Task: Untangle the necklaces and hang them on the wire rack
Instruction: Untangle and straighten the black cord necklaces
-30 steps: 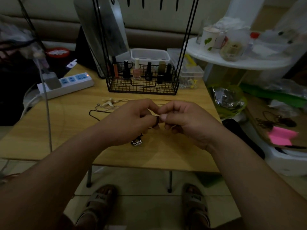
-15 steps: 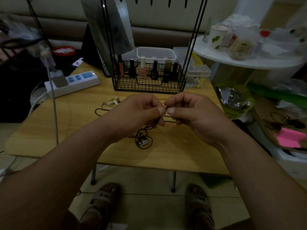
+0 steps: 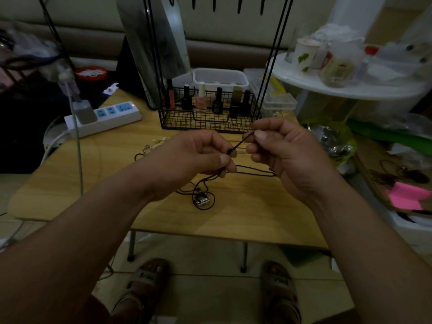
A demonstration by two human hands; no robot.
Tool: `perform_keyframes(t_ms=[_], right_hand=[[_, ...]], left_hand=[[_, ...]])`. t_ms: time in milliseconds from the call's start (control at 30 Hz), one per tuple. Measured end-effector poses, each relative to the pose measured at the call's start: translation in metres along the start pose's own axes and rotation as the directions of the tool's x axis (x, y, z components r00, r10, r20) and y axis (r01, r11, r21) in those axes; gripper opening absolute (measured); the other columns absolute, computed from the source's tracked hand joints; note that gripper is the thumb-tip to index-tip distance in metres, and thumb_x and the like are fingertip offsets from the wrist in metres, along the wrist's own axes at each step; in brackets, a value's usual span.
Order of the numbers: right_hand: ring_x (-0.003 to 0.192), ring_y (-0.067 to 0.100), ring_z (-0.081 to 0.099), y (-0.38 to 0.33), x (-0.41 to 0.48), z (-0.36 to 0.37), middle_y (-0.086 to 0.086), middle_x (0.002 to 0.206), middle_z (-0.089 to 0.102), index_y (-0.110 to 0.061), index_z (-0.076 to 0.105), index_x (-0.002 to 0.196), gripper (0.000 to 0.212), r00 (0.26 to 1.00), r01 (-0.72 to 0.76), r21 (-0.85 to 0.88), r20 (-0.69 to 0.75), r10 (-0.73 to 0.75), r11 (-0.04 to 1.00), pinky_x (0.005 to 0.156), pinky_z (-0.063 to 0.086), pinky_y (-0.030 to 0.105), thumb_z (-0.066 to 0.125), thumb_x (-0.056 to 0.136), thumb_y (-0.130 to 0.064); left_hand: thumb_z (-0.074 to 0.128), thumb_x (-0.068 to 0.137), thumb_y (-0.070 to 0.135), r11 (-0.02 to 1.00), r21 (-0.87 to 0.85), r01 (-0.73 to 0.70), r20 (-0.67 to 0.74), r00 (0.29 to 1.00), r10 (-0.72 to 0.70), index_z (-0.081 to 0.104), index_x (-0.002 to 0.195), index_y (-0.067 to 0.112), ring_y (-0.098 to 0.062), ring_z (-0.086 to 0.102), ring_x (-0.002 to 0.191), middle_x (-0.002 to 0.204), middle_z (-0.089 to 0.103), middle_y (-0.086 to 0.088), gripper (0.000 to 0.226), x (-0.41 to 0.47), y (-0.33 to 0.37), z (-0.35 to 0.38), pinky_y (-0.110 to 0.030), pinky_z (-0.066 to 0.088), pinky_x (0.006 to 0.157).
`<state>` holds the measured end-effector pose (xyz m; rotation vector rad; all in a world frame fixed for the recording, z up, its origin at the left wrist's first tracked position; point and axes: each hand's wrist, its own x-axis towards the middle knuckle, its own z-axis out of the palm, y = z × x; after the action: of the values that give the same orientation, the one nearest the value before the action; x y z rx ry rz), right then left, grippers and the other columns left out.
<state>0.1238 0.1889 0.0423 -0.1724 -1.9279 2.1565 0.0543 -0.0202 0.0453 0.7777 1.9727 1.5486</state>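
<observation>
Power strip [image 3: 102, 118]: far left corner of the table [image 3: 257, 213]. Its lead trails off the left edge, well apart from the work.

Pale necklace [image 3: 159, 142]: lies slack on the table towards the far edge, just behind the left hand. A loop of dark cord runs beside it, and whether the two cross cannot be told. Risk: a hard pull on the cord may drag this piece along or retie the tangle.

Left hand [image 3: 194, 157]: raised over mid-table. Thumb and forefinger pinch the black cord necklace [image 3: 240, 142], the other fingers curled under.

Pendant [image 3: 201, 199]: rests mid-table below the left hand, ringed by coils of the same cord. Risk: lifting before the coils clear may tighten them round it into a knot.

Wire rack [image 3: 210, 115]: centre of the far edge, bottles in its basket and hooks overhead. Nothing hangs on the hooks in view.

Right hand [image 3: 287, 150]: thumb and forefinger pinch the cord's upper stretch, the remaining fingers curled. Risk: a slip of this grip would likely drop the strand back into the coils.
</observation>
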Motion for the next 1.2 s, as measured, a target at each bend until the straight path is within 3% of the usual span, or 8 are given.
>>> perform_keyframes(t_ms=[300,533,900,1033,1100,1167,1200], right_hand=[[0.081,0.015,0.071,-0.002,0.000,0.002,0.009,0.104,0.078,-0.010,0.062,0.113,0.017,0.999,0.039,0.059,0.021,-0.041,0.997,0.070,0.058,0.026,0.054,0.102,0.000],[0.078,0.014,0.068,-0.001,0.000,0.002,0.003,0.090,0.075,-0.009,0.061,0.111,0.016,0.999,0.050,0.074,-0.015,-0.049,0.996,0.069,0.056,0.026,0.052,0.102,0.001],[0.070,0.013,0.066,0.010,0.003,0.012,0.005,0.084,0.072,-0.009,0.062,0.109,0.018,0.981,-0.166,0.172,-0.068,0.180,0.971,0.061,0.054,0.024,0.053,0.100,0.004],[0.067,0.013,0.066,0.012,0.003,0.018,0.005,0.081,0.072,-0.009,0.062,0.109,0.018,0.975,-0.195,0.171,-0.073,0.210,0.966,0.060,0.053,0.025,0.053,0.100,0.003],[0.069,0.015,0.066,0.014,0.003,0.021,0.007,0.083,0.073,-0.006,0.062,0.114,0.018,0.972,-0.209,0.156,-0.070,0.222,0.965,0.062,0.053,0.029,0.054,0.100,0.002],[0.078,0.019,0.070,0.015,0.003,0.022,0.010,0.093,0.075,-0.005,0.063,0.118,0.020,0.970,-0.228,0.089,-0.069,0.235,0.970,0.070,0.056,0.034,0.057,0.100,-0.002],[0.082,0.020,0.072,0.016,0.002,0.023,0.011,0.100,0.075,-0.008,0.064,0.119,0.020,0.968,-0.237,0.032,-0.074,0.238,0.971,0.073,0.058,0.036,0.060,0.099,-0.006]], left_hand=[[0.062,0.099,0.000,1.000,-0.013,-0.021,-0.009,1.000,0.021,0.068,0.107,0.004,-0.018,0.069,0.081,0.092,0.078,-0.010,0.010,0.004,-0.002,0.000,-0.023,0.057,0.078],[0.063,0.099,0.003,0.999,-0.018,-0.037,0.006,0.999,0.037,0.067,0.102,0.005,-0.019,0.068,0.080,0.087,0.077,-0.008,0.005,0.003,-0.001,0.002,-0.029,0.057,0.081],[0.062,0.096,-0.004,0.992,-0.059,-0.109,0.069,0.991,0.113,0.062,0.099,0.002,-0.016,0.070,0.080,0.087,0.075,-0.013,0.006,0.002,0.001,0.005,-0.026,0.057,0.077],[0.064,0.095,-0.008,0.987,-0.018,-0.160,0.025,0.987,0.160,0.060,0.096,-0.001,-0.012,0.073,0.080,0.085,0.076,-0.011,0.008,0.001,0.003,0.011,-0.023,0.056,0.077],[0.067,0.094,-0.006,0.981,0.022,-0.193,-0.010,0.981,0.193,0.062,0.094,0.000,-0.019,0.074,0.080,0.085,0.076,-0.010,0.008,0.000,0.004,0.013,-0.030,0.059,0.076],[0.071,0.094,0.001,0.969,0.098,-0.226,-0.040,0.972,0.230,0.065,0.093,0.004,-0.039,0.070,0.081,0.085,0.074,-0.014,0.007,-0.002,0.004,0.016,-0.050,0.058,0.074],[0.073,0.094,0.005,0.963,0.128,-0.236,-0.059,0.968,0.245,0.066,0.093,0.006,-0.045,0.066,0.081,0.083,0.073,-0.014,0.007,-0.002,0.004,0.017,-0.052,0.056,0.070]])
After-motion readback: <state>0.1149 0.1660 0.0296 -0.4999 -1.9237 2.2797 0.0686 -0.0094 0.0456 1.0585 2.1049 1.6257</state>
